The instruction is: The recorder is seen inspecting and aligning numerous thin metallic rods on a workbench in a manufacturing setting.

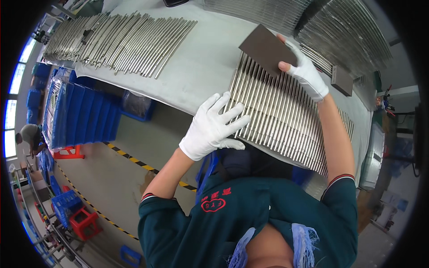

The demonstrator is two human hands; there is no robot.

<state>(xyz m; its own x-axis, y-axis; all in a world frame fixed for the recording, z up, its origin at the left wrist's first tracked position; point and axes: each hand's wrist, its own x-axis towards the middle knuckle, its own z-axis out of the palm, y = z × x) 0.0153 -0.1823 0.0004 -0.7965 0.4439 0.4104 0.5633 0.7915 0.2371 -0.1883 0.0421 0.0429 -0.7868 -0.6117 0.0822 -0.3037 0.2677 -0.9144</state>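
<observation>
A row of shiny metal rods (279, 118) lies side by side on the white-covered table (187, 62) in front of me. My right hand (308, 73), in a white glove with bare thumb and fingertip showing, grips a dark brown rectangular pad (263, 47) by its right end. The pad is tilted over the far ends of the rods; whether it touches them I cannot tell. My left hand (214, 125), also gloved, has its fingers spread at the left edge of the row. Its fingertips reach the outermost rods.
More loose rods (120, 42) spread across the table's far left. Plastic-wrapped rod bundles (344, 35) lie at the far right, near a second brown block (342, 81). Blue crates (85, 111) stack below left. A red stool (85, 223) and another person (31, 136) are farther left.
</observation>
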